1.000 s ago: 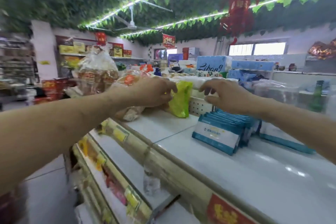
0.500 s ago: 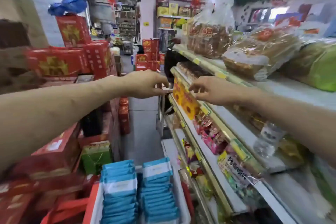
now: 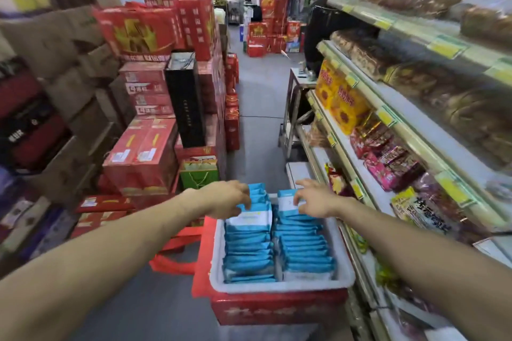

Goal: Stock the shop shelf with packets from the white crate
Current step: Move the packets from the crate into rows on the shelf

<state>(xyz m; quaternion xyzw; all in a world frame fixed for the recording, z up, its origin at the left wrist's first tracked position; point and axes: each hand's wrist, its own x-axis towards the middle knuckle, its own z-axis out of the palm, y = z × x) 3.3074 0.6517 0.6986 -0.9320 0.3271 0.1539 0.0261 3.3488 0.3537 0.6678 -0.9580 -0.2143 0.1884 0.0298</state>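
Left hand (image 3: 224, 199) curled over far blue packets (image 3: 248, 246), grip unclear; right hand (image 3: 315, 199) spread, fingertips touching the neighbouring row. Both inside white crate (image 3: 277, 286) on red box (image 3: 277, 310), beside shelf (image 3: 415, 147). Best pinched as a small stack, lifted straight up.

Left hand (image 3: 225, 199) and right hand (image 3: 315, 201) touching blue packets (image 3: 249, 246) in white crate (image 3: 279, 286), shop shelf (image 3: 393, 130) right, red boxes (image 3: 141, 152) left

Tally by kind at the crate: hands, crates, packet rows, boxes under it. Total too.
Hands: 2, left hand and right hand
White crate: 1
Blue packet rows in it: 2, left row and right row
Red box under the crate: 1
Total: 6
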